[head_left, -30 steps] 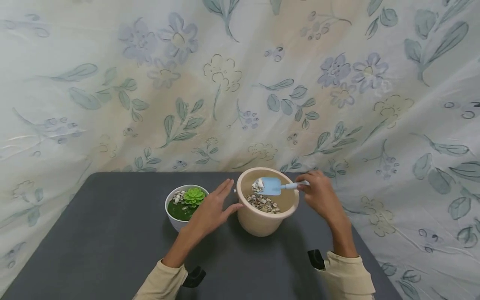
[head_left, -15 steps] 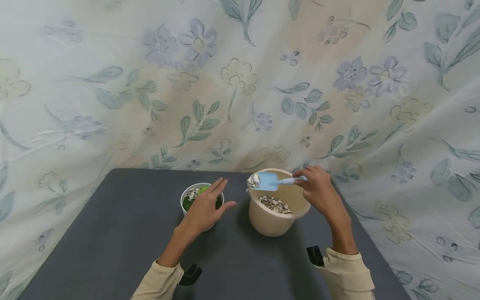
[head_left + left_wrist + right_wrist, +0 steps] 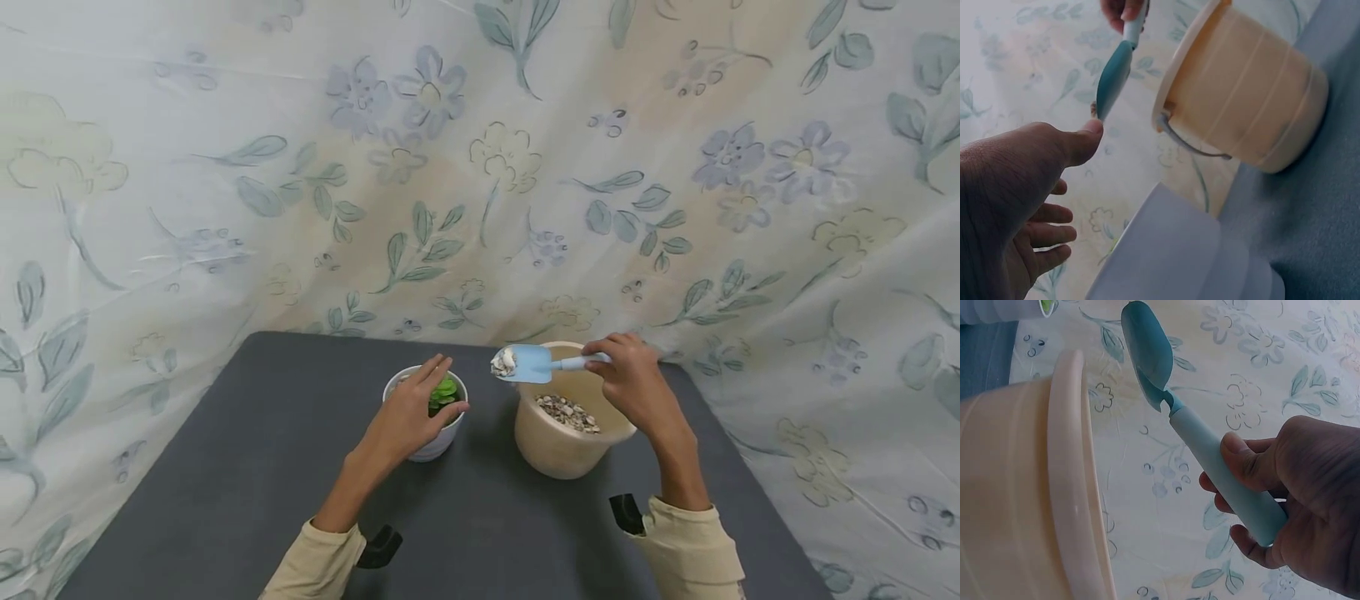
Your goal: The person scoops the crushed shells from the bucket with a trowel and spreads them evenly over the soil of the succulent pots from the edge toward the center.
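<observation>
My right hand (image 3: 633,379) grips the handle of a small blue trowel (image 3: 534,364), seen also in the right wrist view as the trowel (image 3: 1210,450) in my right hand (image 3: 1300,494). Its blade carries a heap of pale pebbles (image 3: 504,362) just past the left rim of a beige bucket (image 3: 555,446) holding more pebbles (image 3: 568,412). My left hand (image 3: 411,417) rests over the near rim of a small white pot (image 3: 438,446) with a green succulent (image 3: 444,390), fingers relaxed. The left wrist view shows my left hand (image 3: 1016,206), the white pot (image 3: 1179,250) and the bucket (image 3: 1241,94).
Both containers stand on a dark grey table (image 3: 225,467). A floral cloth (image 3: 450,167) hangs close behind and along both sides. Black wrist-camera mounts (image 3: 378,546) sit at my cuffs.
The trowel with pebbles rose out of the bucket and moved left past its rim. My left hand left the bucket's side and settled on the white pot.
</observation>
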